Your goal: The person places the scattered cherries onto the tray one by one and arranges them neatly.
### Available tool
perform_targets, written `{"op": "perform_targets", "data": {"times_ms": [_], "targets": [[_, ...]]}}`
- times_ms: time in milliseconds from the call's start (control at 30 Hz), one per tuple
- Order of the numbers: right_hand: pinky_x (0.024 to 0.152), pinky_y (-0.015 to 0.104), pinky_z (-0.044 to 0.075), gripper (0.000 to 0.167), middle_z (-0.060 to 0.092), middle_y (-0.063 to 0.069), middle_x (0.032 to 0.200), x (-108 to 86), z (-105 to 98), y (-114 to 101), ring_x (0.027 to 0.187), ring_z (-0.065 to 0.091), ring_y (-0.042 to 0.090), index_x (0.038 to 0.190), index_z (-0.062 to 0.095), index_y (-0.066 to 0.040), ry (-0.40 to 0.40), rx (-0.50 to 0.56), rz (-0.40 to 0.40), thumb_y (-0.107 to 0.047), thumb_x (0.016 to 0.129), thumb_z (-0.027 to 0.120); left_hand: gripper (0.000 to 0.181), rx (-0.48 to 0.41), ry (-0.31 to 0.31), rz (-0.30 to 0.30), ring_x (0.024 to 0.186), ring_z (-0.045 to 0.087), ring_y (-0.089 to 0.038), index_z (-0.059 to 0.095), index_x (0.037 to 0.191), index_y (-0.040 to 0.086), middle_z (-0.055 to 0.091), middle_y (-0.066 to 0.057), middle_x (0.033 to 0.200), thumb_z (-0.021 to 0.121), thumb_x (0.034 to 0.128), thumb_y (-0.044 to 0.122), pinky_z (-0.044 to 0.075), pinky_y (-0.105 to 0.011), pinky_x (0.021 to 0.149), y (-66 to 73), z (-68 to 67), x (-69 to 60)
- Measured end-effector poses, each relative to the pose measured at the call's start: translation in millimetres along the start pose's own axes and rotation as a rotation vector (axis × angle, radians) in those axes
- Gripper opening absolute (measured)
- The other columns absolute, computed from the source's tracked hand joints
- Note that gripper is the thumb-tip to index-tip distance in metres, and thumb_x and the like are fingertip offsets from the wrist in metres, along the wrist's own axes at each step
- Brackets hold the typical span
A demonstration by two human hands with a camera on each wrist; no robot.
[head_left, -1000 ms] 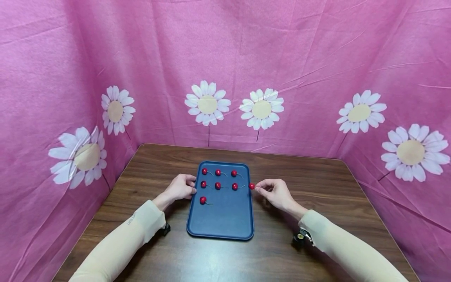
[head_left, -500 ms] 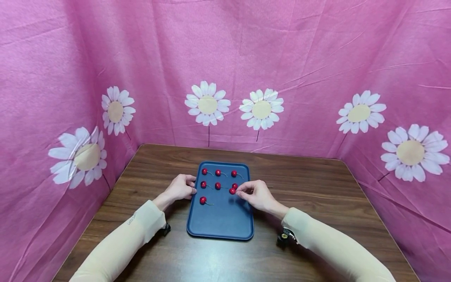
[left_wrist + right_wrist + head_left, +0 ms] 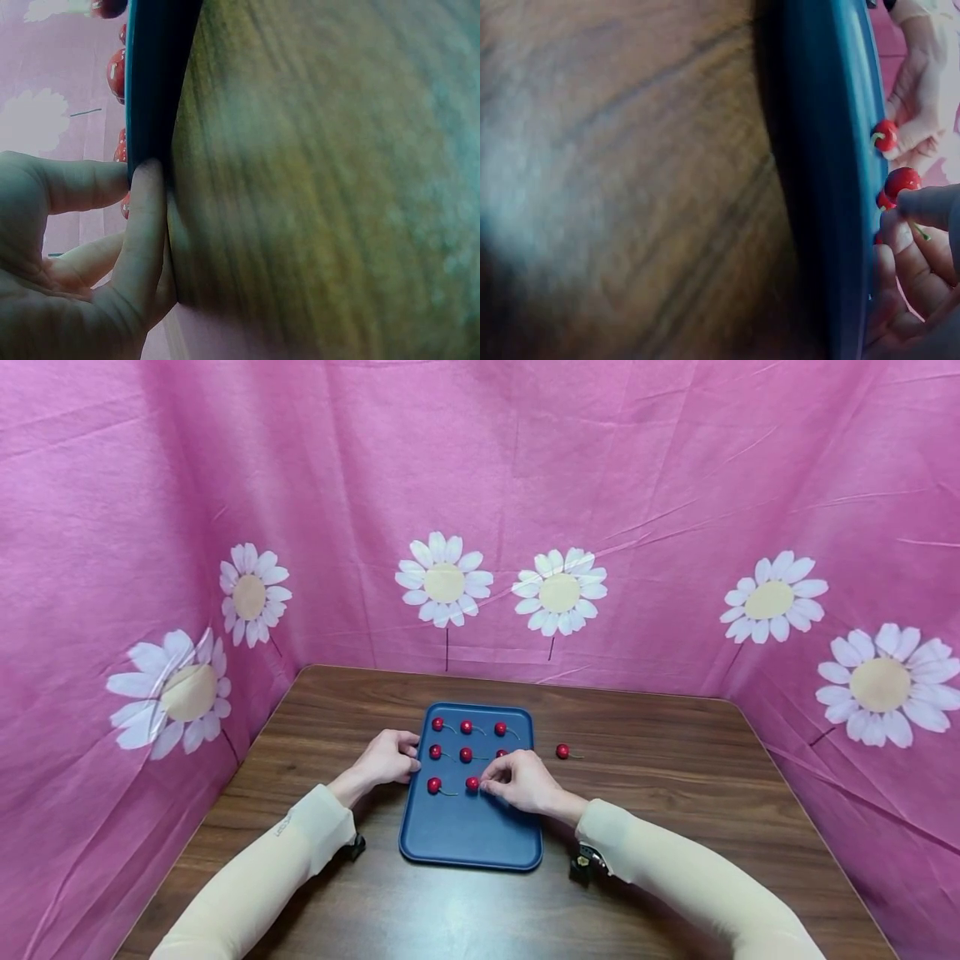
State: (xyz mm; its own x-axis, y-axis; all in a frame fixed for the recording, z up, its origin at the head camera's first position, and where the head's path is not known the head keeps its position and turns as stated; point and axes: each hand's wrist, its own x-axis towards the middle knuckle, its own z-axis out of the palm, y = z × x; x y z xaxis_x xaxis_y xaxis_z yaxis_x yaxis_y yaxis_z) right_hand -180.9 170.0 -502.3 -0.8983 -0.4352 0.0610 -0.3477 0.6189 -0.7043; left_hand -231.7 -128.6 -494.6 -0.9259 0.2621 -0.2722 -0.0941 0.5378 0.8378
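In the head view, my right hand (image 3: 525, 781) is over the blue tray (image 3: 465, 839), its thumb and forefinger pinching a red cherry (image 3: 472, 783) at the stem end. That cherry is right of a lone cherry (image 3: 434, 786) in the third row. The right wrist view shows the pinched cherry (image 3: 904, 178) and its green stem beyond the fingertips; whether it touches the tray, I cannot tell. My left hand (image 3: 384, 757) touches the tray's left edge. In the left wrist view, straight fingers (image 3: 142, 240) meet the rim and outer wall.
Two rows of cherries with stems lie on the tray's far half, one of them (image 3: 501, 754) partly covered by my right hand. Another cherry (image 3: 563, 751) lies on the brown wooden table (image 3: 637, 735), right of the tray. A pink flowered curtain (image 3: 495, 460) surrounds the table.
My right hand has carried the pinched cherry left and nearer, from the tray's right rim to the third row. The cherry on the table has come into full view. My left hand stays put.
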Motion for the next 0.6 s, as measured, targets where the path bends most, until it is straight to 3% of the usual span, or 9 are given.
{"op": "perform_targets", "data": {"times_ms": [300, 600], "targets": [[0.07, 0.021, 0.047, 0.004, 0.084, -0.008, 0.091, 1.3, 11.5, -8.2, 0.08, 0.061, 0.002, 0.098, 0.091, -0.021, 0.009, -0.141, -0.008, -0.022, 0.099, 0.087, 0.057, -0.001, -0.004, 0.006, 0.095, 0.076, -0.021, 0.062, 0.153, -0.006, 0.072, -0.021, 0.121, 0.076, 0.0978, -0.004, 0.075, -0.044, 0.087, -1.3, -0.2, 1.3], [0.071, 0.02, 0.045, 0.004, 0.081, -0.008, 0.089, 2.5, 12.0, -8.4, 0.08, 0.062, 0.003, 0.094, 0.091, -0.024, 0.022, -0.181, -0.031, -0.022, 0.097, 0.088, 0.057, -0.009, 0.001, 0.0, 0.095, 0.075, -0.022, 0.062, 0.153, -0.006, 0.071, -0.02, 0.119, 0.076, 0.0974, -0.004, 0.075, -0.044, 0.086, -1.2, -0.7, 0.2]]}}
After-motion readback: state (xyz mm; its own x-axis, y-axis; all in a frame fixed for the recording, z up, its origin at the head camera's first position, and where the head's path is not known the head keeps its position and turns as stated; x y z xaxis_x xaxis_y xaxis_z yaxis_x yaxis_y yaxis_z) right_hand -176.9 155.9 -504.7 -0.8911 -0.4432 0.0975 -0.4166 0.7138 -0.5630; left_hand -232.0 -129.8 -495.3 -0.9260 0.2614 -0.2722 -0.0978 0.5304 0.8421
